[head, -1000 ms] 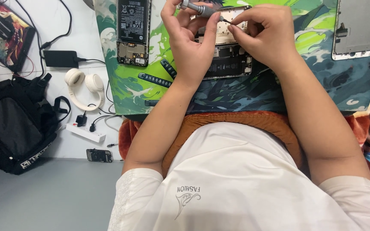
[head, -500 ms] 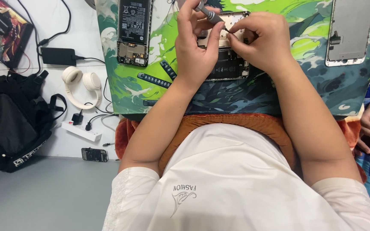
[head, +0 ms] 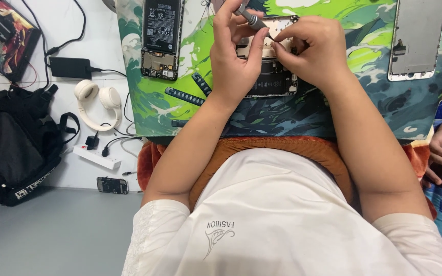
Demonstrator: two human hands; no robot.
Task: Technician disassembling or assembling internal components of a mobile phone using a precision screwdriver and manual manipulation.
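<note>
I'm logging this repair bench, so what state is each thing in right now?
Opened phone: back off, insides showing, under both hands.
Screwdriver: held in the left hand, tip down at the phone.
Right hand: fingertips pinched at the phone's upper part.
Second phone: back off, battery showing, untouched.
Screen panel: detached, lying apart.
Headphones: lying unused.
Power strip: plugs inserted.
</note>
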